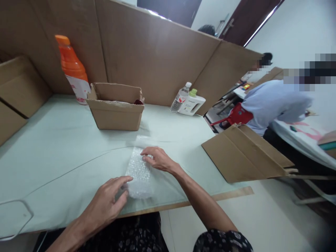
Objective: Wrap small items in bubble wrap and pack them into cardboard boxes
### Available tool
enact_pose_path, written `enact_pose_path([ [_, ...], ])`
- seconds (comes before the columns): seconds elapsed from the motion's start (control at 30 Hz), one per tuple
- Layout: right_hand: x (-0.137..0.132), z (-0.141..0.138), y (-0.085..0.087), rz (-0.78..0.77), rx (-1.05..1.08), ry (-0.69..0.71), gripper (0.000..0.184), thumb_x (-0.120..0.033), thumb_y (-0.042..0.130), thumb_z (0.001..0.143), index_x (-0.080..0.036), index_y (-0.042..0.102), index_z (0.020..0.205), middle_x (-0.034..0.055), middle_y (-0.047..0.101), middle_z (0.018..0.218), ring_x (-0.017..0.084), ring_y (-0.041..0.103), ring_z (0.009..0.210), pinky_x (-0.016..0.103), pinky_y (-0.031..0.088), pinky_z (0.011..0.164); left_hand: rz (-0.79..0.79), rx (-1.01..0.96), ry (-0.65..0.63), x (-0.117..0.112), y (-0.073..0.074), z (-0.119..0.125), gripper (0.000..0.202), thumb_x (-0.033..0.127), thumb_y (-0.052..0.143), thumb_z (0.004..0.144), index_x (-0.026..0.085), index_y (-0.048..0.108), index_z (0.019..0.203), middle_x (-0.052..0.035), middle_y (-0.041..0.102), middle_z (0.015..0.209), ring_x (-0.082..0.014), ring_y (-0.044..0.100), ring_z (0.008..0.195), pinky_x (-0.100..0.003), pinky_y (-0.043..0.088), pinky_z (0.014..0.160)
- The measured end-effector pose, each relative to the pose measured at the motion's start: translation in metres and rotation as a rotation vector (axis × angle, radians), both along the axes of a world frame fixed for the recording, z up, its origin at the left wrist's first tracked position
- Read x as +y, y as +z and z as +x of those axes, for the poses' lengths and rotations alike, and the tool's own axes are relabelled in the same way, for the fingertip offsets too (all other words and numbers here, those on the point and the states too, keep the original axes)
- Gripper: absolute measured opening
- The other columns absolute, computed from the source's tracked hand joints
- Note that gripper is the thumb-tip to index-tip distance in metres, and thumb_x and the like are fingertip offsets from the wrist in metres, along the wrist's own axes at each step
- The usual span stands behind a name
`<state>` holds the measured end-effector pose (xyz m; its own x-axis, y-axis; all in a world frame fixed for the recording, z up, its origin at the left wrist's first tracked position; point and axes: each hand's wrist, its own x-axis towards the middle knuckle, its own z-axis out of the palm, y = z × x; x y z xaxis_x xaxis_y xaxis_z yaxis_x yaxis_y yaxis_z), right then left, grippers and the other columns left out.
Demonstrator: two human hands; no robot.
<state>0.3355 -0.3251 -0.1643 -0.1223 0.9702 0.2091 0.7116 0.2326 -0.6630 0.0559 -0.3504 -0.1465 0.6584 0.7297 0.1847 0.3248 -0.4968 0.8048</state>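
Observation:
A clear sheet of bubble wrap (139,171), looking like a flat pouch, lies on the pale green tablecloth near the front edge. At its left lower side is my left hand (109,197), with thumb and fingers apart and the fingertips beside the wrap's edge. My right hand (159,159) reaches over the upper right part of the wrap, fingers slightly bent and apart, fingertips on or just above it. Neither hand visibly grips anything. Whether something lies inside the wrap I cannot tell.
Behind the wrap stands an open cardboard box (118,115), with an orange bottle (73,70) beside it. A water bottle (181,98) and white jug (193,105) stand by the cardboard wall (157,56). Another box (244,154) sits right; a person (275,101) sits beyond.

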Motion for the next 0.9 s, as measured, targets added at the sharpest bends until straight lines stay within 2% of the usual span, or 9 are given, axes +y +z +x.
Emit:
enact_pose_path([
  [0.07,0.004,-0.002,-0.01,-0.077,0.035,-0.065,0.029,-0.014,0.062,0.082,-0.022,0.076,0.106,0.0068,0.077,0.115,0.022,0.07,0.105,0.038,0.055,0.094,-0.14,0.023,-0.016,0.006,-0.004,0.003,0.036,0.03,0.052,0.089,0.022,0.067,0.121,-0.0023,0.074,0.09,-0.0122,0.06,0.059,-0.023,0.043,0.051],
  [0.13,0.006,-0.003,-0.012,-0.07,0.066,-0.147,0.034,-0.015,0.057,0.085,-0.021,0.074,0.115,0.009,0.074,0.124,0.021,0.07,0.106,0.037,0.056,0.09,-0.274,0.027,0.015,0.013,-0.008,0.008,0.042,0.037,0.05,0.09,0.019,0.064,0.126,-0.0005,0.069,0.08,-0.0121,0.054,0.057,-0.023,0.041,0.052],
  [0.27,-0.02,-0.007,0.006,-0.137,0.286,-0.106,0.027,-0.029,0.056,0.095,-0.021,0.073,0.115,0.0087,0.074,0.119,0.02,0.071,0.102,0.037,0.056,0.09,-0.43,0.001,0.129,0.024,-0.016,0.016,0.054,0.044,0.047,0.091,0.013,0.056,0.134,0.0034,0.056,0.067,-0.0151,0.054,0.063,-0.026,0.041,0.058],
  [0.37,-0.059,-0.013,0.021,-0.273,0.523,-0.042,0.038,-0.045,0.057,0.098,-0.022,0.067,0.127,0.0101,0.073,0.121,0.022,0.07,0.107,0.041,0.053,0.097,-0.411,0.028,0.157,0.025,-0.022,0.02,0.054,0.043,0.046,0.09,0.013,0.056,0.135,0.0037,0.056,0.068,-0.0152,0.052,0.062,-0.028,0.04,0.06],
  [0.47,-0.092,-0.025,0.02,-0.348,0.538,-0.022,0.064,-0.051,0.068,0.091,-0.023,0.053,0.146,0.0111,0.069,0.13,0.024,0.066,0.114,0.041,0.051,0.099,-0.336,0.073,0.184,0.026,-0.027,0.027,0.05,0.04,0.044,0.09,0.015,0.06,0.13,0.0028,0.058,0.07,-0.0152,0.052,0.061,-0.029,0.04,0.06],
  [0.53,-0.104,-0.037,0.011,-0.337,0.449,-0.084,0.078,-0.047,0.078,0.083,-0.023,0.047,0.151,0.0081,0.071,0.121,0.023,0.066,0.106,0.038,0.051,0.095,-0.304,0.087,0.18,0.027,-0.028,0.031,0.047,0.038,0.045,0.09,0.015,0.061,0.129,0.0026,0.06,0.071,-0.0151,0.052,0.059,-0.029,0.041,0.06],
  [0.67,-0.108,-0.059,-0.014,-0.195,0.211,-0.331,0.052,-0.026,0.068,0.087,-0.021,0.059,0.139,0.0012,0.071,0.091,0.018,0.061,0.079,0.033,0.05,0.082,-0.155,-0.01,0.227,0.024,-0.025,0.03,0.04,0.037,0.048,0.096,0.015,0.061,0.126,-0.0017,0.067,0.084,-0.0158,0.06,0.069,-0.029,0.048,0.066],
  [0.77,-0.102,-0.064,-0.027,-0.07,0.019,-0.411,0.045,-0.02,0.061,0.089,-0.018,0.062,0.134,0.0054,0.073,0.1,0.02,0.062,0.081,0.036,0.049,0.084,0.15,-0.112,0.245,0.013,-0.022,0.019,0.03,0.027,0.051,0.099,0.016,0.061,0.125,-0.0059,0.068,0.1,-0.0173,0.065,0.091,-0.03,0.052,0.081],
  [0.9,-0.094,-0.061,-0.037,0.009,-0.18,-0.398,0.044,-0.022,0.058,0.094,-0.015,0.059,0.137,0.0089,0.074,0.098,0.024,0.063,0.084,0.039,0.048,0.083,0.493,-0.033,0.019,-0.002,-0.029,0.007,0.034,0.005,0.054,0.09,0.018,0.062,0.121,-0.0087,0.068,0.116,-0.022,0.06,0.111,-0.038,0.048,0.098],
])
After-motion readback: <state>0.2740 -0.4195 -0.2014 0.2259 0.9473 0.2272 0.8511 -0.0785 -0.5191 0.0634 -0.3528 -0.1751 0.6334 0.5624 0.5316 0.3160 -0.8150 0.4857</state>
